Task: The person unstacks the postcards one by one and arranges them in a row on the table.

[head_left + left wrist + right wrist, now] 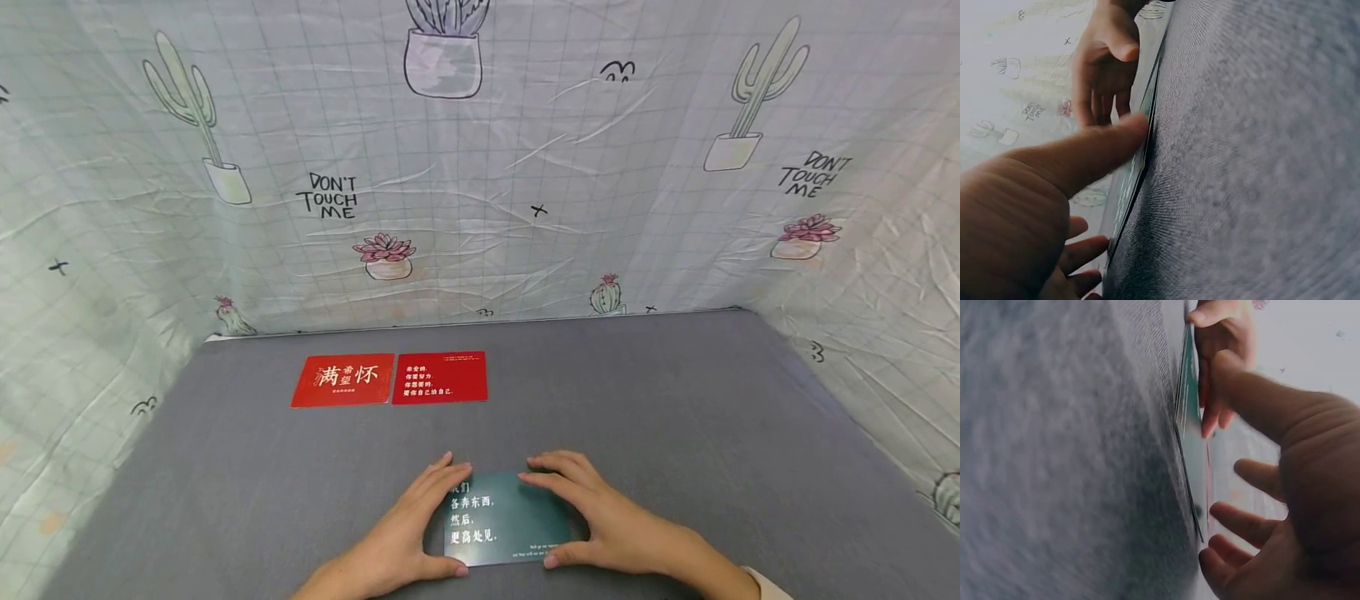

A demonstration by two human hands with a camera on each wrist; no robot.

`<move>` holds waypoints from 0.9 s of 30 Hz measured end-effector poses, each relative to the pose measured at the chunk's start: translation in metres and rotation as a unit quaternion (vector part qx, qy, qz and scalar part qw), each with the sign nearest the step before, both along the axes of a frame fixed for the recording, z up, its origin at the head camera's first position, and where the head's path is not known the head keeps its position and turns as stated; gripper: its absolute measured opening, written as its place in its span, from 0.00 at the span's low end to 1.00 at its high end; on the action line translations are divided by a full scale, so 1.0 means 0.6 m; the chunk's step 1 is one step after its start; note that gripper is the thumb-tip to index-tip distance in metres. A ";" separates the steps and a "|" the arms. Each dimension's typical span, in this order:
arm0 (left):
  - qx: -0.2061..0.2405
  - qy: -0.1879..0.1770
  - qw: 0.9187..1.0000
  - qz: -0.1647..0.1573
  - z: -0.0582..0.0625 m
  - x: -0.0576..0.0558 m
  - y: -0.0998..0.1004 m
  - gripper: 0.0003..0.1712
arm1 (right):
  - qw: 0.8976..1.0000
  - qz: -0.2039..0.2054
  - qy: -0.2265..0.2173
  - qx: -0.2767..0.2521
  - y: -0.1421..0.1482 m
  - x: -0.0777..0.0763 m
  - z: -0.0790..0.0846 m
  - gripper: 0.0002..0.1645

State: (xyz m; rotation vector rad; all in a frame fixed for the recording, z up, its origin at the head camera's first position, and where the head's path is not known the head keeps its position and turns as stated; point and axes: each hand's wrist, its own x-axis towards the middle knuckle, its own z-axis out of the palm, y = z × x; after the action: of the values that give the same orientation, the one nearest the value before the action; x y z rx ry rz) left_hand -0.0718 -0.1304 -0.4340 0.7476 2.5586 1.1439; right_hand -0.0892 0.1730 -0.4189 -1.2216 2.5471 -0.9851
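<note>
A dark green card (517, 518) with white Chinese lettering lies flat on the grey tabletop, close in front of the person. My left hand (408, 529) spans its left end, thumb at the near edge and fingertips at the far edge, gripping it across its width. Around the right end curves my right hand (611, 521), its thumb and fingers spread wide. In the right wrist view, the right thumb (1232, 369) stands off from the card's edge, while the fingers reach near its far side. The card appears almost edge-on in the left wrist view.
Two red cards with white lettering, a left one (342, 381) and a right one (440, 377), lie side by side farther back on the grey tabletop (637, 400). A pale cloth (480, 167) printed with potted plants encloses the back and sides.
</note>
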 end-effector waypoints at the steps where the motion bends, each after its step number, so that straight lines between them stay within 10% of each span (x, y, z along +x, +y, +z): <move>1: 0.000 0.000 1.000 0.000 -0.001 0.000 0.000 0.56 | 1.000 0.000 0.004 0.004 0.000 0.000 -0.002 0.47; 27: 0.025 0.096 0.995 -0.022 -0.013 -0.001 -0.003 0.55 | 0.998 0.000 0.068 0.011 0.000 0.003 -0.014 0.46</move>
State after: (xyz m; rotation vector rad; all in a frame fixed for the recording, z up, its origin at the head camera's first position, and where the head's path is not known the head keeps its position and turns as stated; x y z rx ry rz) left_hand -0.0725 -0.1324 -0.4419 0.9650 2.6621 1.1786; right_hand -0.0873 0.1727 -0.4275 -1.3239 2.6521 -0.9001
